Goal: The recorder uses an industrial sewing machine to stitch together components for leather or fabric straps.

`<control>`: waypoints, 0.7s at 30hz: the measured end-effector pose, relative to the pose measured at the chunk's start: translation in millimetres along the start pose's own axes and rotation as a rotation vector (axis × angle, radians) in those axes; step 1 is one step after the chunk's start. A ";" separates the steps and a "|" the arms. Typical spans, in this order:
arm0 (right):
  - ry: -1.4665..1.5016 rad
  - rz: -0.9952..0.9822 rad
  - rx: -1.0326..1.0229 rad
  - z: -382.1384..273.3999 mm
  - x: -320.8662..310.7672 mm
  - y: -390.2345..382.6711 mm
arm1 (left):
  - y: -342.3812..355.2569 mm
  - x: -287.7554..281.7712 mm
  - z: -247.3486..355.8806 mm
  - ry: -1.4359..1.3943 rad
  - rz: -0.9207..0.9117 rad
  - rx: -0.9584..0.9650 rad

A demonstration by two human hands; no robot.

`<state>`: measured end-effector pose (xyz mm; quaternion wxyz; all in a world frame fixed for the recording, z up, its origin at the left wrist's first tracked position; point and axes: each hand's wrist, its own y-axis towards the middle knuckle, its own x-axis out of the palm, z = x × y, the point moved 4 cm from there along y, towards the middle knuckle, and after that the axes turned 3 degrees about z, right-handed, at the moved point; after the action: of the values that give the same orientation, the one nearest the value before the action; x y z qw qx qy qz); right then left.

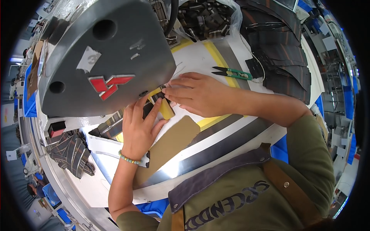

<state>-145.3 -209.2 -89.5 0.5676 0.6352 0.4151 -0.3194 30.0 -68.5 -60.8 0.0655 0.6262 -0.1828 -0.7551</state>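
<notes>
A grey sewing machine head (127,57) with a red emblem covers the upper left and hides its needle area. Beside it, a small dark plaid fabric piece (157,96) lies against a yellow strip (166,110). My left hand (138,122), with a beaded bracelet at the wrist, rests with fingers spread, its index fingertip on the fabric piece. From the right, my right hand (204,94) closes its fingertips on the piece's edge; its thumb is mostly hidden. A longer plaid strip (110,126) runs out left of my left hand.
Green-handled thread snips (233,73) lie to the right. Stacked dark plaid panels (283,54) stand behind them. A clear bag of small plaid pieces (206,19) sits at the back. More plaid cloth (71,152) is heaped at left. Brown card (169,146) lies in front.
</notes>
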 end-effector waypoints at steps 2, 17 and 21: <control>0.015 0.003 0.003 -0.1 -0.7 0.6 | -1.2 1.1 -1.2 0.017 -0.026 0.017; 0.137 0.220 0.230 25.2 -8.9 5.8 | 1.7 6.6 -6.1 -0.033 -0.054 0.077; 0.025 0.162 0.143 29.2 -4.1 10.3 | 8.7 8.0 -6.4 -0.011 -0.062 0.073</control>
<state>-136.1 -238.7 -85.7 0.5397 0.7094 0.3454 -0.2934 33.4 -80.4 -66.0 0.0180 0.6293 -0.1912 -0.7530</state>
